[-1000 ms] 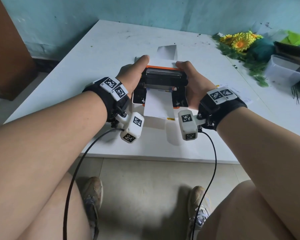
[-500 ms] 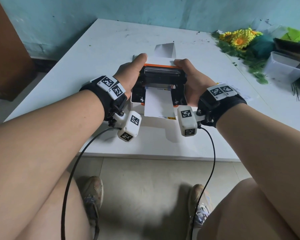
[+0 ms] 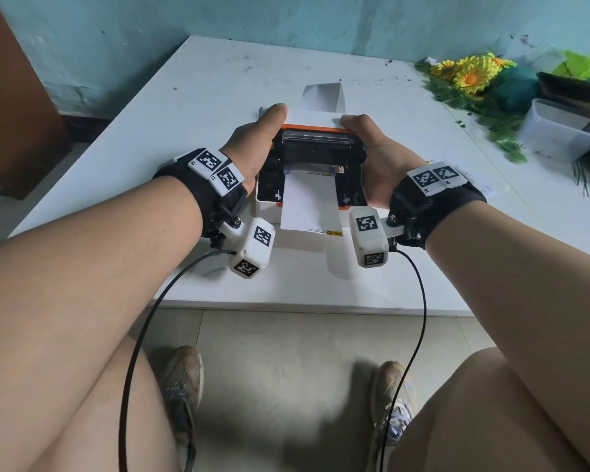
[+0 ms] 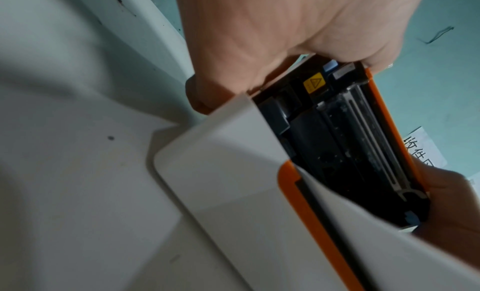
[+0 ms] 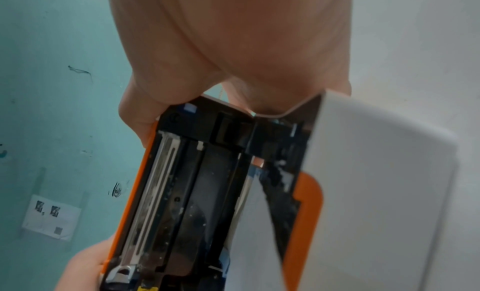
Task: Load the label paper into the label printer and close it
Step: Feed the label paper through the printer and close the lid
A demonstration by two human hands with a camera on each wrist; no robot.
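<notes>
Two hands grip the hinged black-and-orange lid [image 3: 315,144] of the white box-shaped label printer [image 3: 269,212]: left hand [image 3: 252,148] and right hand [image 3: 375,155], thumbs curled over the lid's upper corners. Nearest the printer's front, the white label paper strip [image 3: 309,202] overhangs the edge. Uneven pressure could skew or crease it. Beyond the printer, a loose white sheet [image 3: 322,97] lies on the white table [image 3: 150,131].
</notes>
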